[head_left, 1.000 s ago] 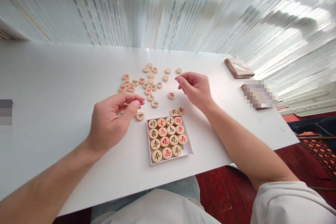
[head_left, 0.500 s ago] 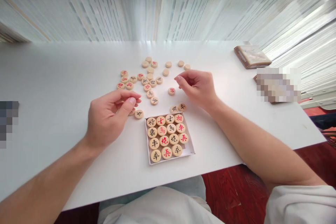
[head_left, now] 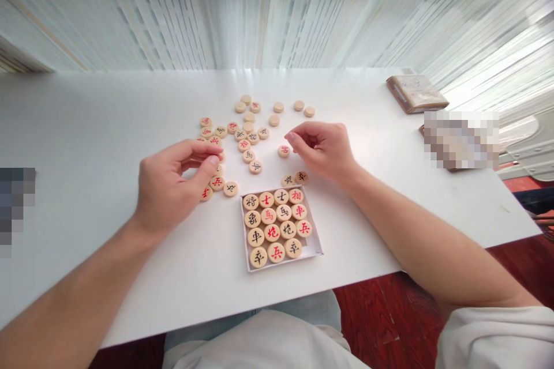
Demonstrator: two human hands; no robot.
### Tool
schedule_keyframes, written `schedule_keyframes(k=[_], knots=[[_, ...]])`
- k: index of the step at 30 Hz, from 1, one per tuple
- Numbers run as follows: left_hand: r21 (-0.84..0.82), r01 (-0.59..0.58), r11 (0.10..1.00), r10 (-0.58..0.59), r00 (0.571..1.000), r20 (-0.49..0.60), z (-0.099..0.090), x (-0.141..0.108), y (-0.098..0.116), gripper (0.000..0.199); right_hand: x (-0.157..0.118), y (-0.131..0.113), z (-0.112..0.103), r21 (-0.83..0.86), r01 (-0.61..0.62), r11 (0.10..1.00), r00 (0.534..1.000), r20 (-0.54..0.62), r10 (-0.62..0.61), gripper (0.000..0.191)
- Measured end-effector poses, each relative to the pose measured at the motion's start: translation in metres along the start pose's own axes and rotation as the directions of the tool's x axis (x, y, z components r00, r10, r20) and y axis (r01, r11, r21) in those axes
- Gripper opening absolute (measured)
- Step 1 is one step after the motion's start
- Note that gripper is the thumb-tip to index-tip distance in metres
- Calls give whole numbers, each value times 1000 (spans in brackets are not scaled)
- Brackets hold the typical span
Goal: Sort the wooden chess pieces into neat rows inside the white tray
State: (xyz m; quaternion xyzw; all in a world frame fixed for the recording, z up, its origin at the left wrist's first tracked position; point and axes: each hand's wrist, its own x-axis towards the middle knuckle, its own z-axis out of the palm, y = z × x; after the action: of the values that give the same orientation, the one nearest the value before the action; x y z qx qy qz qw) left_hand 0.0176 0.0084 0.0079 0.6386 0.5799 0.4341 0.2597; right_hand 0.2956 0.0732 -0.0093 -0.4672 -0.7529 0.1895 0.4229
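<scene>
My left hand (head_left: 177, 184) hovers over the left group of loose round pieces, thumb and fingertips pinched; whether something is between them I cannot make out. Several pieces show below it, among them a red-marked piece (head_left: 217, 183) and a black-marked piece (head_left: 231, 188). My right hand (head_left: 322, 150) has its thumb and fingers closed together right beside a red-marked piece (head_left: 283, 151); its fingertips hide whatever they may hold. In front of me an open white box (head_left: 315, 242) carries rows of red and black pieces, with a gap at its near right corner.
More loose pieces lie farther back, some blank side up, such as a blank piece (head_left: 278, 108). A flat brown-edged box (head_left: 418, 94) rests at the back right, near a blurred-out object. The white table (head_left: 86, 121) ends at a striped curtain (head_left: 234, 11).
My left hand has moved a little left, uncovering more pieces beside it. My right hand has shifted slightly left and down, closer to the lone red-marked piece.
</scene>
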Motion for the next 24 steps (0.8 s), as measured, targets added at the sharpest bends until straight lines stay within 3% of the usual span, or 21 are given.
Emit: schedule_keyframes(k=[7, 15, 21, 24], knots=[[120, -52, 991, 48, 998, 42, 5, -2, -3, 11, 0, 0, 0, -22, 1, 1000, 999, 37, 0, 22], [149, -112, 982, 102, 992, 74, 4, -3, 0, 13, 1, 0, 0, -22, 11, 1000, 996, 86, -9, 22], [192, -146, 970, 132, 987, 87, 1, -1, -1, 16, 3, 5, 1, 96, -134, 986, 991, 34, 131, 26], [187, -142, 972, 130, 989, 77, -1, -1, -3, 15, 4, 7, 1, 105, -150, 983, 989, 20, 149, 27]])
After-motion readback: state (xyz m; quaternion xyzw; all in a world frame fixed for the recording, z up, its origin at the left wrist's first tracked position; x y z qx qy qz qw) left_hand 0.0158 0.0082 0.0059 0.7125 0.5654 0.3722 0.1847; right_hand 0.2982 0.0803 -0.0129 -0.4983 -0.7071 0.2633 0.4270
